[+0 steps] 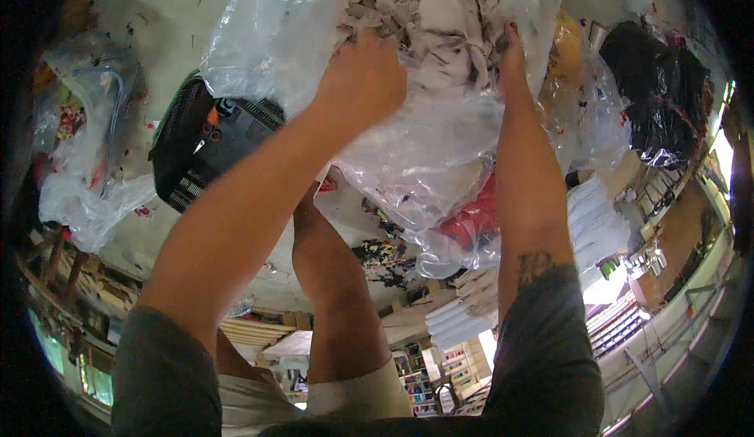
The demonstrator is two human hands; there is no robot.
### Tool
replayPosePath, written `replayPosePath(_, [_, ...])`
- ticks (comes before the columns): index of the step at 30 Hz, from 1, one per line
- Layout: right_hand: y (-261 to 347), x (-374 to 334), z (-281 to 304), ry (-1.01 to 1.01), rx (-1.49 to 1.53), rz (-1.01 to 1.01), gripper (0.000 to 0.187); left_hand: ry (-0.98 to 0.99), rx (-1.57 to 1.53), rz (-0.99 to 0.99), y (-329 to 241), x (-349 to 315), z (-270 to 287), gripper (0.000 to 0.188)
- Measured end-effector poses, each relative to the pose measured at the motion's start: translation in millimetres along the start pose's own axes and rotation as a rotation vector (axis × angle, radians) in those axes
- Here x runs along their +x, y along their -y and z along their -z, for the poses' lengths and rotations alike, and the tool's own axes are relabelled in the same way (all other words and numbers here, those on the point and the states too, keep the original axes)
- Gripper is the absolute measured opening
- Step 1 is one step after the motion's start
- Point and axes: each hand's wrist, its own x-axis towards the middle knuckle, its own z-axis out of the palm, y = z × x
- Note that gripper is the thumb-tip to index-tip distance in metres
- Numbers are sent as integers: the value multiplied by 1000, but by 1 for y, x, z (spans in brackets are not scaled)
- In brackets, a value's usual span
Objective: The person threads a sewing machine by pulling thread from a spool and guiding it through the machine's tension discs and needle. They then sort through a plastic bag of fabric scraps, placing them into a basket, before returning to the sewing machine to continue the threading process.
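Note:
A pile of crumpled beige cloth pieces (444,13) lies at the top middle, in a large clear plastic bag (267,44) that is spread wide. My left hand (365,76) is closed, with its curled fingertips in the left side of the pile, on a piece of cloth. At the pile's right edge is my right hand (510,60), seen edge-on. Its thumb points up and its fingers close on the cloth, partly hidden by the folds. The bag's lower part bunches up between my forearms.
A black ventilated plastic crate (182,142) with things in it stands at left. Further left lies another clear bag (98,193). At right are a black bundle in plastic (656,84) and stacked white cloth (597,217). Red material (475,213) shows by my right forearm. Scraps litter the floor.

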Motion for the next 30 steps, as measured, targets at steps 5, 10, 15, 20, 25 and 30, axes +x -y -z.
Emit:
replayPosePath(5, [-18, 89, 35, 19, 38, -366, 70, 515, 38, -41, 13, 113, -44, 69])
replayPosePath(10, [-69, 29, -59, -282, -502, 451, 63, 347, -1012, 500, -2, 90, -60, 108])
replayPosePath(15, [-75, -10, -52, -291, -665, 497, 62, 319, -1059, 547, 17, 81, -94, 121])
replayPosePath(20, [-30, 45, -25, 133, -133, -205, 62, 435, -1093, 556, 38, 94, -105, 118])
replayPosePath(25, [-23, 84, -28, 260, -80, -336, 61, 576, -1153, 451, 21, 77, -94, 115])
replayPosePath(30, [-35, 52, -49, 94, -296, 34, 60, 363, -1650, 376, 13, 75, -108, 106])
